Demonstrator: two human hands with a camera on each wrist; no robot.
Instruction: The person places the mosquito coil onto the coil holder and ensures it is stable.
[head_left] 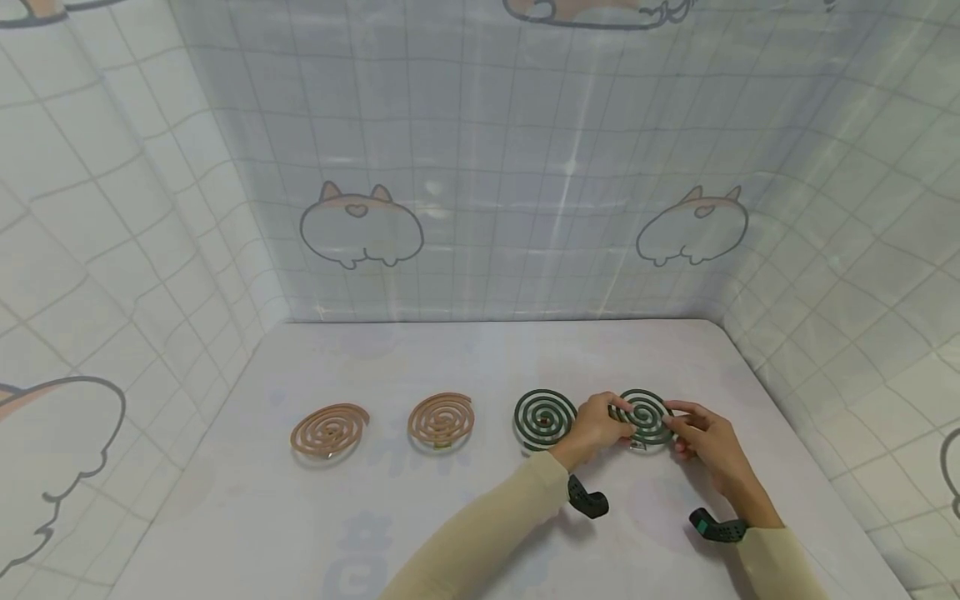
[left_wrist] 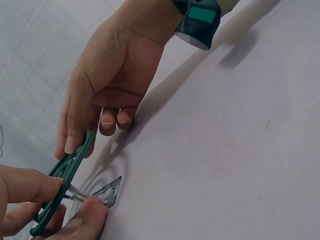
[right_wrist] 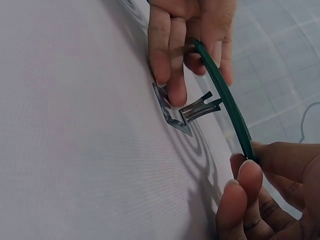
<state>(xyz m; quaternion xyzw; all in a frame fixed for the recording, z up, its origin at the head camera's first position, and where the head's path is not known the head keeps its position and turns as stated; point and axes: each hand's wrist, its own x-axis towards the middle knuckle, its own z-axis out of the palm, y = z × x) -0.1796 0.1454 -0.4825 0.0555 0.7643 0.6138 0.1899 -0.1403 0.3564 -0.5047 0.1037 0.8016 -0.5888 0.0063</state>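
Note:
Between both hands, in the head view, is a green mosquito coil (head_left: 647, 416) on a small metal stand (right_wrist: 200, 108). The left hand (head_left: 600, 423) pinches the coil's left side, and its fingers also reach down to the stand's flat base on the table. From the other side, the right hand (head_left: 708, 442) grips the coil's right edge between thumb and fingers. Seen edge-on in the right wrist view, the coil (right_wrist: 225, 95) meets the stand's upright prongs near its middle. Just left of the left hand, a second green mosquito coil (head_left: 543, 420) is partly covered by that hand.
Two brown mosquito coils (head_left: 441, 419) (head_left: 330, 430) stand farther left in the same row, raised above the white tabletop (head_left: 247, 517). Grid-patterned curtains (head_left: 480, 167) with cartoon animals enclose the table at the back and both sides. Each wrist wears a black camera band (head_left: 717, 527).

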